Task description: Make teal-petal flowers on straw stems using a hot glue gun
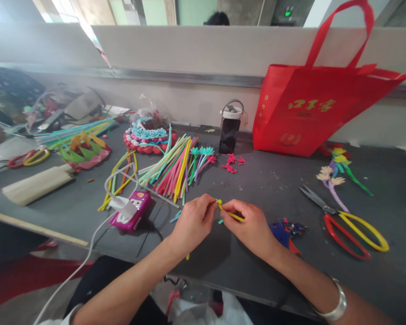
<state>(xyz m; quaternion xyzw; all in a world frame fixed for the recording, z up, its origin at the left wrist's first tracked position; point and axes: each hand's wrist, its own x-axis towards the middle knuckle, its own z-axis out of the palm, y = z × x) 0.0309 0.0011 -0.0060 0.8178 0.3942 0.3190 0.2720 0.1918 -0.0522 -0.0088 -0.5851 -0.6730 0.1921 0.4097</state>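
My left hand and my right hand meet low over the front of the dark table, fingertips pinched. Between them runs a yellow pipe cleaner, with a small yellow knot or twist at my left fingertips. A bit of blue shows beside the knot; whether it is joined cannot be made out. My right thumb and fingers grip the yellow length. Below my left hand, a yellow end pokes out. Short teal offcuts lie close by. Just ahead lies a bundle of coloured pipe cleaners.
Large scissors lie at right, near finished flowers. Behind stand a red bag and a phone against a cup. Red pieces, a purple power strip and a beaded flower basket also occupy the table.
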